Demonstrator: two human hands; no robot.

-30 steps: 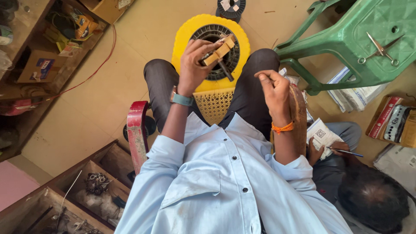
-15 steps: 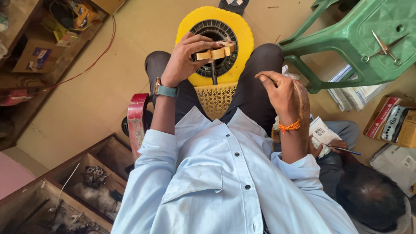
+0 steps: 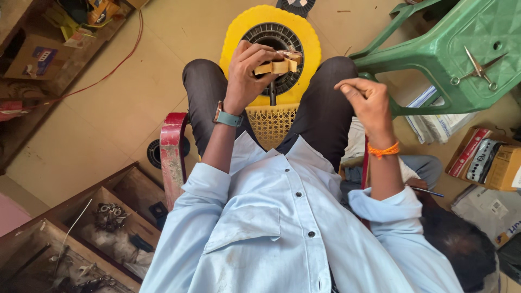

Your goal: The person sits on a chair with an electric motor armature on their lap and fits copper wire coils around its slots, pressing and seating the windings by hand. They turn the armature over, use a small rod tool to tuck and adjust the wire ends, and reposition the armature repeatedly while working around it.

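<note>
My left hand (image 3: 247,73) grips a small tan wooden piece with copper wire on it (image 3: 278,65), held above a round black stator ring (image 3: 274,46) that lies on a yellow plastic stool (image 3: 233,38) between my knees. My right hand (image 3: 364,103), with an orange thread band at the wrist, is raised to the right of it, with thumb and fingers pinched together; a thin wire between them is too fine to make out. A teal watch sits on my left wrist.
A green plastic stool (image 3: 434,51) with scissors (image 3: 476,68) on top stands at the upper right. Cardboard boxes (image 3: 491,160) and papers lie at right. Another person's head (image 3: 461,244) is at lower right. Wooden trays of metal parts (image 3: 103,217) sit at lower left, and a red chair arm (image 3: 172,157).
My left hand with the wooden piece moved up and to the right over the stator ring. My right hand shifted slightly away, its fingers still pinched.
</note>
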